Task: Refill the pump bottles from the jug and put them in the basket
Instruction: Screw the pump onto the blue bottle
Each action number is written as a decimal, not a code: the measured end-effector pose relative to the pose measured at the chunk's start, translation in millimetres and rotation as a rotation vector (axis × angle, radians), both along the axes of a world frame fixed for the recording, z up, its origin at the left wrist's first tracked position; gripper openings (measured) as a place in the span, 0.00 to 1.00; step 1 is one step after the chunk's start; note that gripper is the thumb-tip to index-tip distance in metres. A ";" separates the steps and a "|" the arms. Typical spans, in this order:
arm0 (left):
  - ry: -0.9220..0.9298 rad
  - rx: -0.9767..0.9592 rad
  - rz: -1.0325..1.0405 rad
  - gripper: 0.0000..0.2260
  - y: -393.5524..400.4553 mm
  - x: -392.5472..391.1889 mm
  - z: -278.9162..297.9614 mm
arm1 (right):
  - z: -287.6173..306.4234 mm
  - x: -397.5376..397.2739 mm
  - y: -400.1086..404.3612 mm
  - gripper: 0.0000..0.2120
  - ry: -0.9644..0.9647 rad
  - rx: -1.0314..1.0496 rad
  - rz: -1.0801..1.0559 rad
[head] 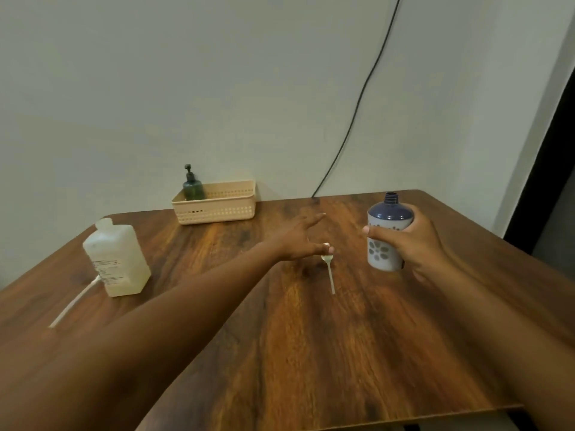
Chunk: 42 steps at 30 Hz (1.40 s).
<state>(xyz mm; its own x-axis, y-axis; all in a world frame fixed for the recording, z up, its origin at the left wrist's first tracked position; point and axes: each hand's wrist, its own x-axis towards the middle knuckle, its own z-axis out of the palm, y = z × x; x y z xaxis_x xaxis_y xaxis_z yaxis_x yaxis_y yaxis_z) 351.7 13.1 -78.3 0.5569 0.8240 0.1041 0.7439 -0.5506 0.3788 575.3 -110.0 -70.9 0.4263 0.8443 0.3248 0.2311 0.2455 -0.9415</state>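
Blue bottle (385,234) uncapped, gripped by right hand (413,241)

Blue-topped flowered bottle (385,241); beige basket (214,202) (perforated).

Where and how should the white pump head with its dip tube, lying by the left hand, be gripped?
Grip the white pump head at its collar, from above, where the left hand already touches it. The thin dip tube trails toward the viewer along the wooden table and looks too slender and flexible to hold.
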 end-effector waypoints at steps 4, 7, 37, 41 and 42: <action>0.051 -0.046 -0.023 0.35 4.2 34.3 -4.9 | -5.8 15.7 -1.3 0.36 0.012 -0.012 -0.015; 0.059 -0.065 0.006 0.25 5.7 51.7 -9.6 | -8.2 22.3 0.1 0.35 0.015 -0.020 -0.015; -0.282 0.179 0.280 0.19 14.0 -120.3 68.2 | -11.0 -129.9 71.7 0.34 -0.006 -0.003 0.188; -0.365 0.199 0.313 0.20 8.1 -157.7 101.6 | -7.5 -173.4 80.6 0.46 -0.024 -0.032 0.288; -0.390 0.203 0.311 0.19 6.4 -166.0 109.5 | -5.5 -183.6 81.7 0.48 -0.022 -0.044 0.311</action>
<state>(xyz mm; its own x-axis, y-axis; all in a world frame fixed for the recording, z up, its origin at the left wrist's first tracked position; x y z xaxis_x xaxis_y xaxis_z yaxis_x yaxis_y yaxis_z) 185.7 19.5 31.1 0.1776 0.8858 0.4287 0.7092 -0.4172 0.5683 391.7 -28.3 -76.4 0.1391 0.9465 0.2913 0.1716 0.2667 -0.9484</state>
